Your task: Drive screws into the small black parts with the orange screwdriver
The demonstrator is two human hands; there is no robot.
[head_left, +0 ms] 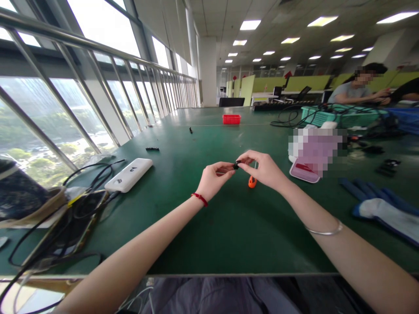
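Both my hands meet above the green table (229, 226), pinching a small black part (236, 165) between the fingertips. My left hand (214, 179), with a red string bracelet at the wrist, grips the part from the left. My right hand (263, 169) grips it from the right and also holds a small orange-handled screwdriver (252, 181), whose handle hangs below the palm. A silver bangle circles my right forearm.
A white power bank (129, 175) with black cables lies at left, near a phone and a bag. Small black parts (152, 149), a red tray (231, 119), blue-white gloves (382, 208), a teal basket (340, 115) and a pink object lie around. A person sits far right.
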